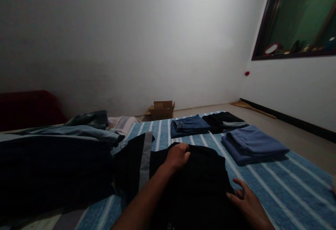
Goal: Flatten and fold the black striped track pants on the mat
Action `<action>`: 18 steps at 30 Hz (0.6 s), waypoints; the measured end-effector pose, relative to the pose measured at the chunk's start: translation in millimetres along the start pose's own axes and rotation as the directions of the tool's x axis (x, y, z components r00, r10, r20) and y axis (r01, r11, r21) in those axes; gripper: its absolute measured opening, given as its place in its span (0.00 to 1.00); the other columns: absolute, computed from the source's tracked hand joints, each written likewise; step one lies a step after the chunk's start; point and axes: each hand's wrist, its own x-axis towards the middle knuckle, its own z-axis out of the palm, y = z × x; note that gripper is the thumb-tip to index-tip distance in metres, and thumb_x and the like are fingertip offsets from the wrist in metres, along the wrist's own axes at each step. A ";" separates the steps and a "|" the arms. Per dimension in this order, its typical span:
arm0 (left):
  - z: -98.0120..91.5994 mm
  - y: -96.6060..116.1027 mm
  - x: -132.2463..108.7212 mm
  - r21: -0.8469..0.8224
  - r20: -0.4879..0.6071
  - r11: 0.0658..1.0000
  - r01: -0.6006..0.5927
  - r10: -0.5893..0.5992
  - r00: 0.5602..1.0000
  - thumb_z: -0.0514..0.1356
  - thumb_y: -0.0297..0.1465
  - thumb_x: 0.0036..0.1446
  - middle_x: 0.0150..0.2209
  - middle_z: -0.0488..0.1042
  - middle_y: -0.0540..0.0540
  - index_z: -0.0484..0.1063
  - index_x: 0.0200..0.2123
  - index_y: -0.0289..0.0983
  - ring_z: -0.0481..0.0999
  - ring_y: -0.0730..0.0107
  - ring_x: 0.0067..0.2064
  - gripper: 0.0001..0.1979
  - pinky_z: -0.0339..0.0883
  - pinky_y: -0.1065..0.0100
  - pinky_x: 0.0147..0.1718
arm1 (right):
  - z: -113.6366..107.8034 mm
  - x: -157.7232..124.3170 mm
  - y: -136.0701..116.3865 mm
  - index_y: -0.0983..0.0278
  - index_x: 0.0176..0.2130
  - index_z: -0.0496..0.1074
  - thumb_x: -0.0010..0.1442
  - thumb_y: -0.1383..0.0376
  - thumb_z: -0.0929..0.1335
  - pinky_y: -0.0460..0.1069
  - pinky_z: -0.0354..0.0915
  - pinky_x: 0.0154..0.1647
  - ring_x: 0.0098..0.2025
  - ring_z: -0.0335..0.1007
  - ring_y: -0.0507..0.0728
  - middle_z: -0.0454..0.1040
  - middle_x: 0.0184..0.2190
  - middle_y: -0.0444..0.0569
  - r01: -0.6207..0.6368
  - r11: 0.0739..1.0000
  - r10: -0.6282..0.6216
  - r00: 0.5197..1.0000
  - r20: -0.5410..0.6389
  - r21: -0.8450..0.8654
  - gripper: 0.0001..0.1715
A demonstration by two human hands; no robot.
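Black garment (199, 174) mid-fold | left grip (177, 157) bunched on its far edge | right grip (246, 200) spread flat at its near-right edge | next: square fold, even pressure

- Garment (199, 174) on mat (288, 188), both hands on it.
- Clothes pile (52, 160) to its left.
- Three folded stacks (252, 144) behind and right.
- Box (162, 109) against far wall.

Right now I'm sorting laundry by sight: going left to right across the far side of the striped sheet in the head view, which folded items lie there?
Folded blue jeans → folded black garment → folded blue trousers.
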 end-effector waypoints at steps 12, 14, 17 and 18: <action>49.7 9.6 113.4 0.175 0.444 0.980 -0.099 0.011 0.896 0.59 0.36 0.60 0.49 0.70 0.42 0.67 0.49 0.35 0.72 0.61 0.47 0.16 0.69 0.55 0.44 | -3.9 -13.2 15.6 0.67 0.55 0.56 0.40 0.61 0.67 0.53 0.66 0.46 0.45 0.73 0.63 0.77 0.41 0.56 -0.077 0.997 0.070 0.971 0.227 0.021 0.43; 50.0 9.5 118.1 0.176 0.504 0.980 -0.097 -0.006 0.863 0.59 0.36 0.60 0.46 0.71 0.43 0.68 0.48 0.35 0.73 0.63 0.44 0.15 0.71 0.58 0.41 | -5.1 -15.2 12.7 0.66 0.56 0.57 0.40 0.63 0.67 0.52 0.66 0.45 0.43 0.74 0.62 0.78 0.40 0.53 -0.063 0.997 0.047 0.963 0.265 0.052 0.42; 43.0 12.3 124.9 0.178 0.497 0.978 -0.108 0.006 0.868 0.59 0.36 0.60 0.45 0.71 0.44 0.69 0.47 0.36 0.74 0.63 0.43 0.14 0.71 0.60 0.39 | -12.2 -14.8 3.3 0.62 0.56 0.59 0.41 0.63 0.66 0.52 0.66 0.43 0.42 0.74 0.62 0.78 0.39 0.50 -0.045 0.997 0.031 0.974 0.225 0.057 0.41; 38.9 14.5 127.8 0.182 0.464 0.977 -0.114 0.017 0.886 0.59 0.36 0.60 0.46 0.71 0.44 0.69 0.47 0.36 0.74 0.63 0.44 0.14 0.71 0.59 0.40 | -16.2 -12.6 -0.8 0.62 0.56 0.60 0.41 0.63 0.66 0.51 0.66 0.42 0.42 0.74 0.62 0.78 0.38 0.50 -0.030 0.999 0.022 0.979 0.204 0.032 0.41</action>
